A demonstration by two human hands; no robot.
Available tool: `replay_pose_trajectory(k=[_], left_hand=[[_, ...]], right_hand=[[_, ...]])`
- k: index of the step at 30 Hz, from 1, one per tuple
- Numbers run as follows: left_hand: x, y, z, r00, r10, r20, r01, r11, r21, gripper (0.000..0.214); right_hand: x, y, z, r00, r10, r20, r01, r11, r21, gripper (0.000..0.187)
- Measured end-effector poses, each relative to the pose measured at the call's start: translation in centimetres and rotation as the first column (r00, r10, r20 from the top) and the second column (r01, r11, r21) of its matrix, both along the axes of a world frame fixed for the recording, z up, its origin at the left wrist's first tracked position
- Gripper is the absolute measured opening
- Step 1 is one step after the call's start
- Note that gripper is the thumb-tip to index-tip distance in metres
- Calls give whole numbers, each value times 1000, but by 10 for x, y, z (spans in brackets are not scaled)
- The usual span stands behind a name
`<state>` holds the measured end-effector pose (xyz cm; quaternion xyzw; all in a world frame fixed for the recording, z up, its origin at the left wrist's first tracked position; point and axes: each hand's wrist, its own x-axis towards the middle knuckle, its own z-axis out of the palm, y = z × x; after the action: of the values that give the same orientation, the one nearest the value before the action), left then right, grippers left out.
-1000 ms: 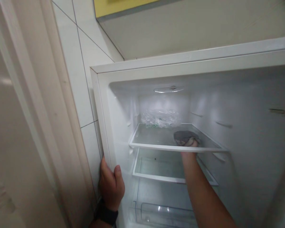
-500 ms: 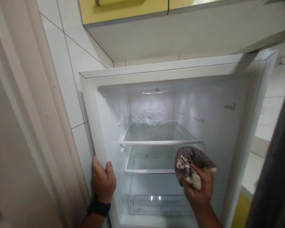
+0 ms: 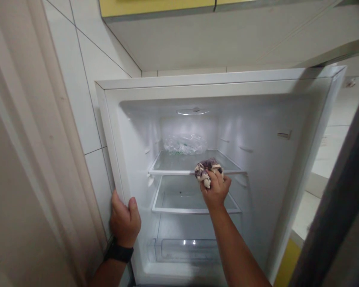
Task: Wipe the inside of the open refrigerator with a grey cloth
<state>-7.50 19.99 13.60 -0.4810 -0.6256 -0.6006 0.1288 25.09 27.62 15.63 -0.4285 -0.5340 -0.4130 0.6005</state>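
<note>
A white refrigerator [image 3: 179, 91] stands with its inside exposed. My left hand [image 3: 125, 223], with a black watch on the wrist, grips its left front edge, thumb on the front and fingers along the outer side. Bunched in my right hand [image 3: 215, 191] is a purple-grey and cream cloth [image 3: 204, 171]. The cloth is at the front edge of the upper glass shelf [image 3: 173, 162], hiding part of that edge; whether it presses on the shelf I cannot tell. A crumpled clear plastic bag [image 3: 185, 144] lies at the back of this shelf.
Below are a second glass shelf [image 3: 179, 199] and a clear drawer [image 3: 185, 251]. Yellow cabinets [image 3: 155, 8] hang overhead. A tiled wall [image 3: 74, 79] and beige frame [image 3: 32, 99] border the left; a dark upright edge [image 3: 332, 191] borders the right.
My right hand has moved left, up and deeper into the refrigerator with the cloth, from the right side to the upper shelf's front edge. My left hand keeps its hold. The view has shifted slightly.
</note>
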Motion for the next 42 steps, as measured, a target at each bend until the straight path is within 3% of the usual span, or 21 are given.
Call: replay_pose_trajectory(k=[5, 10, 12, 14, 16, 17, 19, 21, 24, 26, 31, 38, 42], left_hand=[[0, -1, 1, 1000, -27, -5, 27, 999, 28, 79], [-1, -1, 0, 999, -31, -17, 32, 998, 49, 77], [-1, 0, 0, 999, -33, -23, 34, 997, 63, 76], [-1, 0, 0, 999, -32, -24, 34, 996, 77, 75], [-1, 1, 0, 999, -27, -25, 29, 996, 86, 76], [-1, 1, 0, 999, -23, -25, 25, 996, 84, 76], [0, 0, 0, 1000, -22, -20, 23, 997, 72, 77], [0, 0, 0, 1000, -28, -12, 29, 997, 70, 77], [0, -1, 1, 999, -41, -12, 42, 995, 90, 77], [0, -1, 1, 999, -42, -12, 42, 994, 96, 77], [0, -3, 2, 999, -54, -2, 54, 994, 93, 74], [-1, -3, 2, 998, -62, -3, 62, 994, 86, 76], [-1, -2, 2, 999, -50, 3, 50, 996, 79, 76]], right_hand=[[-1, -19, 5, 996, 87, -34, -90, 993, -79, 31], [-2, -58, -14, 940, 239, -241, -267, 959, -90, 35], [-8, -67, -24, 923, 321, -212, -369, 894, -253, 36], [-20, -71, -33, 907, 408, -105, -402, 763, -507, 36], [-37, -71, -41, 897, 442, 32, -294, 647, -703, 36], [-46, -71, -46, 892, 437, 112, -209, 621, -755, 37], [-63, -70, -61, 879, 398, 263, -62, 642, -764, 42], [-74, -68, -79, 868, 338, 365, 13, 718, -696, 46], [-75, -56, -101, 872, 252, 420, 17, 841, -541, 38], [-72, -44, -105, 876, 232, 422, 9, 869, -495, 30], [-72, -24, -94, 889, 228, 397, 60, 803, -593, 35], [-64, -50, -95, 884, 282, 372, 23, 770, -638, 36], [-62, -48, -74, 874, 337, 349, 45, 660, -750, 40]])
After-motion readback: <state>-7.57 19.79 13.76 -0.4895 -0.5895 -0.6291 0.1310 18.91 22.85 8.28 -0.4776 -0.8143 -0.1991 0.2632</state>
